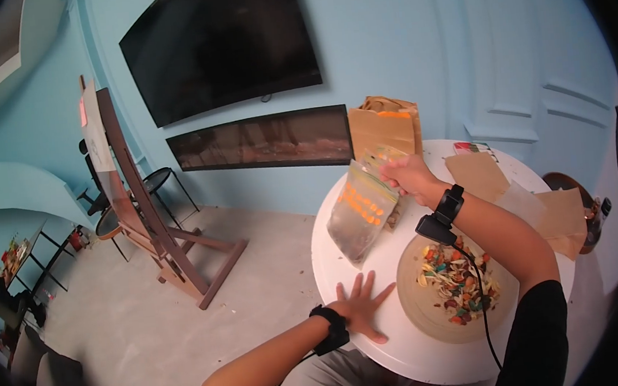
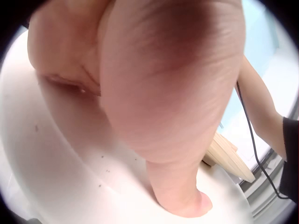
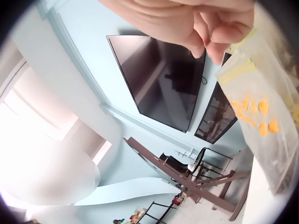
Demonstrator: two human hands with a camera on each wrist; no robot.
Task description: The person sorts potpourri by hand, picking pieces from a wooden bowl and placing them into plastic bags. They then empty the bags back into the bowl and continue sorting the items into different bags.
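Observation:
My right hand (image 1: 412, 178) is at the top of the clear zip bags, its fingers curled with the tips close together. In the right wrist view the hand (image 3: 205, 23) overlaps the bag tops; whether it pinches one is unclear. The front bag (image 1: 355, 215), with orange marks, stands tilted on the white table (image 1: 327, 254); another bag is partly hidden behind it. My left hand (image 1: 362, 307) rests spread on the table between this bag and the table's near edge. In the left wrist view its thumb (image 2: 180, 186) touches the tabletop.
A wide bowl (image 1: 416, 308) of colourful mixed pieces is under my right forearm. Behind the bags stands a brown paper bag (image 1: 384, 131). Flat brown papers (image 1: 478, 176) lie at the right. An easel (image 1: 140, 200) stands beyond the table, left; a seated person (image 1: 13, 292) is far left.

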